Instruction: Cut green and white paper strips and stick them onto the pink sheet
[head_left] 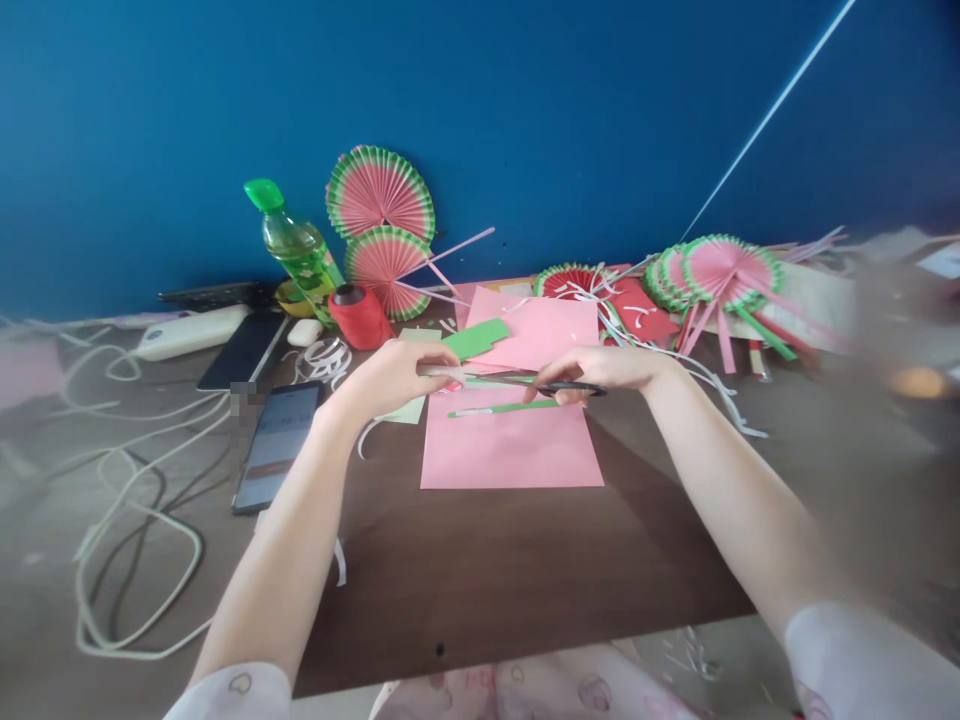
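Note:
My right hand (611,370) is closed around the dark handles of a pair of scissors (571,388), whose blades point left over the pink sheets. Between the thumb and fingers of my left hand (409,375) is a narrow pale paper strip (444,371), close to the blade tips. Under both hands lies a pink paper sheet (512,455), with another pink sheet (529,325) behind it. A thin green strip (517,407) rests across the front sheet. Beyond my left fingers sits a green paper piece (480,340). Whether the blades touch the pale strip, I cannot tell.
Pleated paper fans (382,200) lean on the blue wall; more fans (724,272) lie at right. A red thread spool (361,318) and a green-capped bottle (300,245) stand back left. Phones (279,450) and white cables (142,500) lie at left, paper scraps (600,290) behind.

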